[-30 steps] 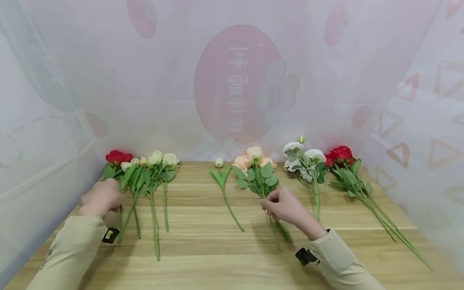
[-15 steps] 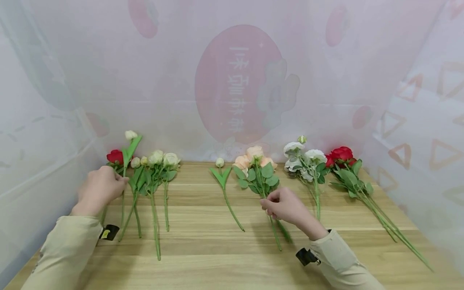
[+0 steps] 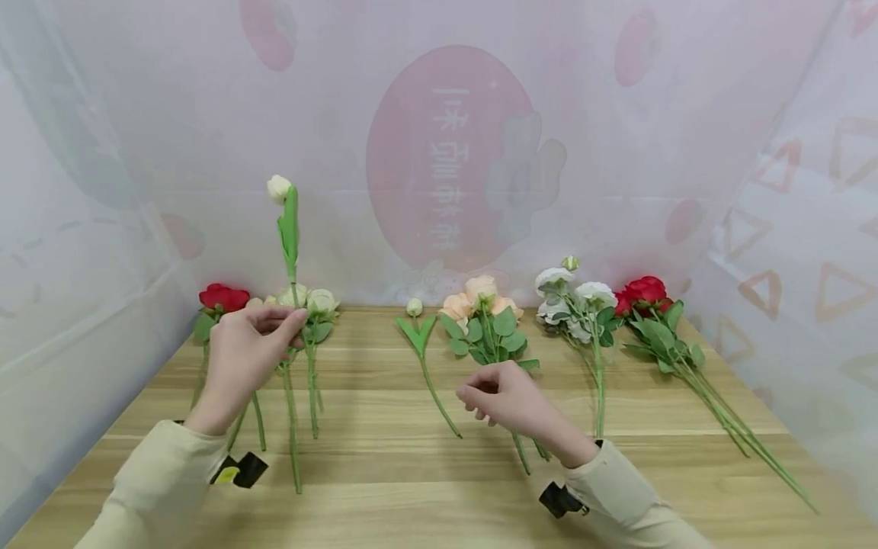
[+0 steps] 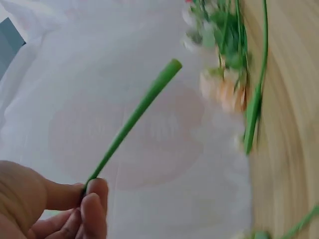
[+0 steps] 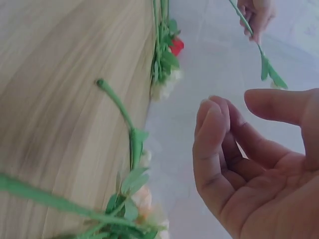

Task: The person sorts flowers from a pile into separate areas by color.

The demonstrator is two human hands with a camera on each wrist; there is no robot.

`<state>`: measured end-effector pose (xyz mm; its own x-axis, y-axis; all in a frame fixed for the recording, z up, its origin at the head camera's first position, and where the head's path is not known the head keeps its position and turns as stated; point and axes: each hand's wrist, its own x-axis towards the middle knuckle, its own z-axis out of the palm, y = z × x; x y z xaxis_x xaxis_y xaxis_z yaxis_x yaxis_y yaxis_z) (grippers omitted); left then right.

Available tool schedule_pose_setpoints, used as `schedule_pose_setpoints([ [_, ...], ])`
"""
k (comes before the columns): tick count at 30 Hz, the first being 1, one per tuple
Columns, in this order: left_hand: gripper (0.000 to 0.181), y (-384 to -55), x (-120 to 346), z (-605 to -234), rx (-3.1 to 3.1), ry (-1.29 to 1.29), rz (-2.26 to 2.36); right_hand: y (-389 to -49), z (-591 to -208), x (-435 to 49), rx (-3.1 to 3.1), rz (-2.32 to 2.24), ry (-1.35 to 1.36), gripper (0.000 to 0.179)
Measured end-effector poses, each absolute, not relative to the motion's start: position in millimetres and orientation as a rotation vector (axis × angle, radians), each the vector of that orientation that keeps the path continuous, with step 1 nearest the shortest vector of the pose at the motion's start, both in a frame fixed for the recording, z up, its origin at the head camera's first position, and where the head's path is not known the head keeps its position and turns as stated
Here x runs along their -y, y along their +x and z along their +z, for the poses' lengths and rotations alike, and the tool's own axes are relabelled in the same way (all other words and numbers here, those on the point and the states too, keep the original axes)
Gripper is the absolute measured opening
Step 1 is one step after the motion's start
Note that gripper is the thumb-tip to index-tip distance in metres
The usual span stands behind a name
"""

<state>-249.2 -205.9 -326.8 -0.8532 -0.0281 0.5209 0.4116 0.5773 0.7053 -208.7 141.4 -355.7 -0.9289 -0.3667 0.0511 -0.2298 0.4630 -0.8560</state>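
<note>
In the head view, the left hand [image 3: 247, 354] is seen raised above the table [image 3: 384, 496], and by its thumb and fingertips the stem of a white tulip [image 3: 289, 229] is pinched. The tulip is held nearly upright, with its bud above the hand and its leaves between. Behind the same hand, the cream flowers [image 3: 322, 305] are partly covered, and to the left of it a red flower [image 3: 222, 297] is laid. The right hand [image 3: 517, 404] is held over the table with loosely bent fingers. Just beyond its fingertips, a second tulip [image 3: 419, 345] is laid. Behind this hand the peach roses [image 3: 482, 297] are seen, their stems partly hidden by it; to its right, the white flowers [image 3: 595, 296] and, farther, the red roses [image 3: 645, 291] are placed.

In the left wrist view, the thin stem is gripped between thumb and fingers, and its lower end is pointed away from the hand. The peach roses, somewhat blurred, are seen well apart from it.

In the right wrist view, a clear gap is shown between the thumb and the curved fingers, and nothing is held there. The left hand with its tulip is seen beyond the fingertips.
</note>
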Motion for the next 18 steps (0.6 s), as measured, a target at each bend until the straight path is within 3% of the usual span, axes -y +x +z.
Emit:
schedule_pose_setpoints([
  [9,0.034,-232,160,-343,2.232,-0.392,-1.902,-202,-346,-98,-2.542,-1.528,-0.637,0.023],
  [18,0.023,-220,129,-362,2.211,-0.416,-1.960,-194,-351,-70,-2.639,-1.449,-0.754,0.018],
])
